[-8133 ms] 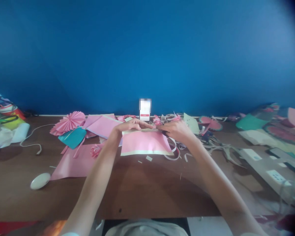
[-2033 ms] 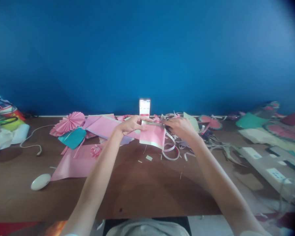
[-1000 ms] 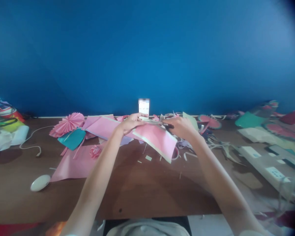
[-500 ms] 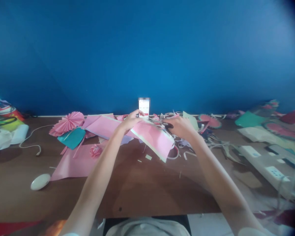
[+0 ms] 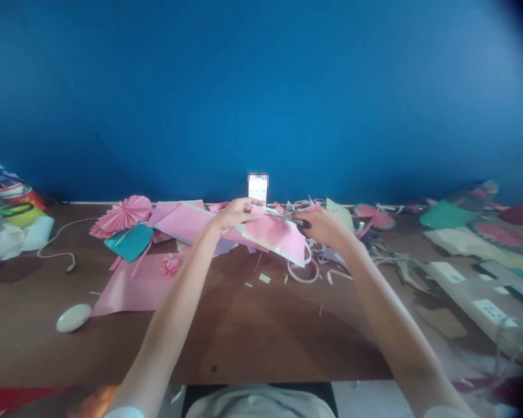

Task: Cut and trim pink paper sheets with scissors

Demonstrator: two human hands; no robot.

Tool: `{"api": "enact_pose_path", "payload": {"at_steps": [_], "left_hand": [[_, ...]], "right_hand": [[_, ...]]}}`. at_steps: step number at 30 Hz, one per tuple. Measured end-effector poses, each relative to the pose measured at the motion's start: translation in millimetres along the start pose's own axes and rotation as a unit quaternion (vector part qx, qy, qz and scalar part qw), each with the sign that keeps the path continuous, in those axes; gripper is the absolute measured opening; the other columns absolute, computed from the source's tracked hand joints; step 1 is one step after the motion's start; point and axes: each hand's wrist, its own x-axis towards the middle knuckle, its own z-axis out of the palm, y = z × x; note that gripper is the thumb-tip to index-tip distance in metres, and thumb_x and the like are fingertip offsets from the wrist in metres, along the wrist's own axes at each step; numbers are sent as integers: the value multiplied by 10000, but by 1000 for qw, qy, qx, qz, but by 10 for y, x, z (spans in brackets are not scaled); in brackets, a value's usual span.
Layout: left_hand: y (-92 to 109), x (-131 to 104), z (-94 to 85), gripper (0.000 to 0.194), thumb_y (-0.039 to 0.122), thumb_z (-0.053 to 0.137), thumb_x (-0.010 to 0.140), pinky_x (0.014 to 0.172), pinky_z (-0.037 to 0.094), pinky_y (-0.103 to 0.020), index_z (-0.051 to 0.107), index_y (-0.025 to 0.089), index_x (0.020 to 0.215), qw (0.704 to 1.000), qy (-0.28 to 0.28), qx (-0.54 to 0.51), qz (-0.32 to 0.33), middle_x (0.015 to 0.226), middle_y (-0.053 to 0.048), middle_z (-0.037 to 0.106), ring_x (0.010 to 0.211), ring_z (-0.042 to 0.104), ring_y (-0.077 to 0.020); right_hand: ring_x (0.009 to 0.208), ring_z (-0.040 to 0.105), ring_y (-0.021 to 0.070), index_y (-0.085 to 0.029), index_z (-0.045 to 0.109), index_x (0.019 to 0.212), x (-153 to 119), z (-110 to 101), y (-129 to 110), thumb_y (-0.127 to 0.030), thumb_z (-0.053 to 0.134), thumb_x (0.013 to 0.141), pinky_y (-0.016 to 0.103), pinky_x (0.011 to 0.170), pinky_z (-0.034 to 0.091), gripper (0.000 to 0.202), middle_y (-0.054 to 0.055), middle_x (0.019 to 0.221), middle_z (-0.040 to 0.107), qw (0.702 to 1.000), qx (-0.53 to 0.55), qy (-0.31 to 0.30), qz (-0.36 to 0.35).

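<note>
My left hand (image 5: pixel 236 215) is closed on the far edge of a pink sheet of paper (image 5: pixel 281 235) with a pale green border. The sheet is raised over the desk and its near right corner hangs down. Closed around the dark handles of a pair of scissors, my right hand (image 5: pixel 325 225) is at the sheet's right side. The blades (image 5: pixel 283 216) point left along the upper edge; how far they are open is too small to tell. Below the sheet lie a roll of tape (image 5: pixel 304 281) and small paper scraps (image 5: pixel 264 278).
A lit phone (image 5: pixel 258 188) stands against the blue wall. Left are a pleated pink paper fan (image 5: pixel 128 213), a teal piece (image 5: pixel 133 242), more pink paper (image 5: pixel 131 290) and a white computer mouse (image 5: pixel 73 318). Right are paper strips (image 5: pixel 387 255) and a power strip (image 5: pixel 492 310).
The pink sheet's hanging corner has risen and shifted slightly right, showing more of the tape roll. Both hands stay in nearly the same place.
</note>
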Motion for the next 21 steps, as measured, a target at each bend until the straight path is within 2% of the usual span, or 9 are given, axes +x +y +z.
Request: {"api": "enact_pose_path", "payload": {"at_steps": [7,13,21], "left_hand": [[3,0,39,594,282,748,739,753,460,-286,545,187,1289,999,-13,-21,22,1025,-98,659,857,613,-158],[-16,20,73,569,274,755,738,755,455,-275,577,151,1265,997,-29,-48,44,954,-82,673,826,602,-141],[-65,46,85,560,282,765,724,793,458,-294,592,150,1240,997,-35,-53,42,1028,-103,694,842,620,-152]], "right_hand": [[866,658,227,-362,665,1194,22,10,0,-233,529,771,279,626,416,462,17,1041,735,1000,24,4,11],[884,660,216,-368,665,1182,27,50,31,-247,535,780,275,633,431,439,-5,1065,731,998,54,18,10],[915,655,211,-346,672,1170,32,67,28,-210,533,775,264,648,423,440,-3,1087,728,998,64,17,-10]]}}
